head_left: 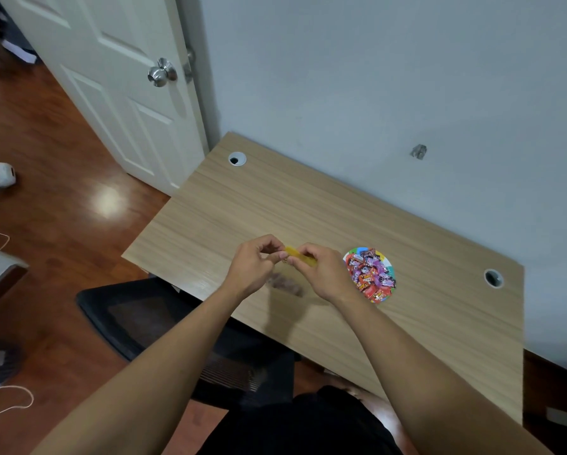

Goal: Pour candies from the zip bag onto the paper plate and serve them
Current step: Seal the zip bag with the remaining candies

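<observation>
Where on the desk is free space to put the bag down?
Bare desk lies between the hands and the wall, and between the paper plate and the right cable hole. It is crowded where both hands hold the zip bag.

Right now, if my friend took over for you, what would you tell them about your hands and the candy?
Left hand: pinching the left end of the zip bag, at its yellow strip.
Right hand: pinching the same strip, just to the right.
The bag hangs above the desk; its clear body is blurred, so I cannot tell if any candy is left inside.
Paper plate: on the desk to the right of the hands, already piled with wrapped candies.
Done: the pouring, it seems.
Left: probably put the bag down, then serve the plate.
</observation>
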The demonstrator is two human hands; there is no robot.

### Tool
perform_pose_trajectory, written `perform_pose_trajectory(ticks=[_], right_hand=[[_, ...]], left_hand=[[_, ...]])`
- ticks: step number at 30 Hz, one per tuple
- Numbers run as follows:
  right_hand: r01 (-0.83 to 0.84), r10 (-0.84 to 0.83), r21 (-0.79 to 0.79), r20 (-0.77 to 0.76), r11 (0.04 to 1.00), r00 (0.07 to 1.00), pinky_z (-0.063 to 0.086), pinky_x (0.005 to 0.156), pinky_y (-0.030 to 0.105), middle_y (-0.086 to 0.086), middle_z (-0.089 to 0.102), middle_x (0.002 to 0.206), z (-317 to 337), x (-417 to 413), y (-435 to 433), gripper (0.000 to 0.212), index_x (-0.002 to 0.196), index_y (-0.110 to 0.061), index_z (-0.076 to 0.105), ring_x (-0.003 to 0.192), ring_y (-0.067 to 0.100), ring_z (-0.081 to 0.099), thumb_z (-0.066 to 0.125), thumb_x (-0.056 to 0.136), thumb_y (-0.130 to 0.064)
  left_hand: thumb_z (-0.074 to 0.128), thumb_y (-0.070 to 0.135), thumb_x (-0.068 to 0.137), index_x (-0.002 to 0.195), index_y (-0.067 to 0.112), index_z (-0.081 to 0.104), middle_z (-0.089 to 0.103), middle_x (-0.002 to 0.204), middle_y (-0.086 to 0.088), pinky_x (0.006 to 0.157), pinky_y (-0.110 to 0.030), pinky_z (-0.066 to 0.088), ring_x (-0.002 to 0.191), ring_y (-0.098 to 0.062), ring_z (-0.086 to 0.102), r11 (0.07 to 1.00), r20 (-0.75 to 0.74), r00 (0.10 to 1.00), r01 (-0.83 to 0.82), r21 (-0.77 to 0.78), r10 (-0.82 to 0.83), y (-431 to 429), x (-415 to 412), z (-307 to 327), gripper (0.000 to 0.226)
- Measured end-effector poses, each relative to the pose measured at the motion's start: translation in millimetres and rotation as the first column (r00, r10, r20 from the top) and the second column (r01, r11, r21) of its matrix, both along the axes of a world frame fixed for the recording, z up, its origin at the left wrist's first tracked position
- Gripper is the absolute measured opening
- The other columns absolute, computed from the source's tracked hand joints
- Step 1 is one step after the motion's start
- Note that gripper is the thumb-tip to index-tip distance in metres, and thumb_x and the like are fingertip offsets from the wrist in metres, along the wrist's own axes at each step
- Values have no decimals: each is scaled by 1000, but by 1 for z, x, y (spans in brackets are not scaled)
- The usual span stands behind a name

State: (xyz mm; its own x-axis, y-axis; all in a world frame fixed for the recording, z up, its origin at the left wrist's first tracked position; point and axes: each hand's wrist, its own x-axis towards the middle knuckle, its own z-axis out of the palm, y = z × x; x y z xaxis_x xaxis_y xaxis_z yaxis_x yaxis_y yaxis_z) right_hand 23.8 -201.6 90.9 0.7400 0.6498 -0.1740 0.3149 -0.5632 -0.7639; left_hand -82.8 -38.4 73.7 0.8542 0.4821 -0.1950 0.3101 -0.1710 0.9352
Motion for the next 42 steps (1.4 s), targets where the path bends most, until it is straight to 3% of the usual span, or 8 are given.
perform_pose_trajectory(ticks=[5,9,18,25,29,32,36,42], right_hand=[[-33,33,5,-14,999,999,37,59,27,-8,61,66,5,3,-4,26,83,-19,68,62,5,50,75,94,-42],[-58,58,-22,1,998,998,36,57,21,-8,61,68,9,2,-2,26,86,-20,68,62,5,50,73,97,-43],[-53,54,-69,13,996,998,53,72,36,-2,79,79,2,8,2,24,89,-24,84,77,17,70,75,93,-46],[-96,97,-77,9,992,995,36,58,10,-9,77,75,7,10,1,18,92,-24,85,62,-7,61,74,98,-37],[-56,56,-52,-10,997,998,40,60,17,-10,74,71,5,10,2,15,84,-28,83,62,-1,59,79,93,-40],[-25,22,-40,-59,999,998,50,69,29,-8,79,76,3,12,1,15,86,-28,85,70,5,68,82,89,-43],[-20,18,-34,-71,999,997,46,66,23,-8,80,77,1,13,-1,16,89,-27,87,67,-1,64,83,89,-42],[-39,37,-59,-48,997,998,46,65,26,-8,80,78,1,12,-2,18,92,-26,87,69,7,67,80,91,-43]], left_hand=[[86,21,90,97,12,81,83,93,-4,71,-21,57,84,-4,73,992,31,999,43,-120,-40,1,-2,-3,13],[84,16,90,89,12,78,79,79,9,69,-19,52,76,1,67,989,67,997,-21,-148,31,-3,0,-3,8],[84,24,90,82,23,78,72,72,16,71,-50,61,72,-6,63,994,22,997,-66,-89,68,2,1,-9,10],[85,20,90,82,22,78,77,78,3,69,-35,57,72,-5,65,993,37,997,-68,-98,72,1,1,-8,11],[85,20,90,85,19,79,79,85,-10,66,-29,54,74,-6,65,991,47,996,-75,-112,80,3,1,-10,8],[85,19,90,87,14,79,76,81,-5,59,-29,53,73,-6,63,989,43,996,-70,-131,76,4,1,-11,8],[85,18,90,89,11,79,75,79,-1,65,-35,56,72,-7,63,988,33,998,-57,-146,63,5,2,-14,9],[85,18,90,88,12,79,75,79,4,64,-32,55,72,-6,63,987,42,997,-58,-150,65,3,2,-15,8]])
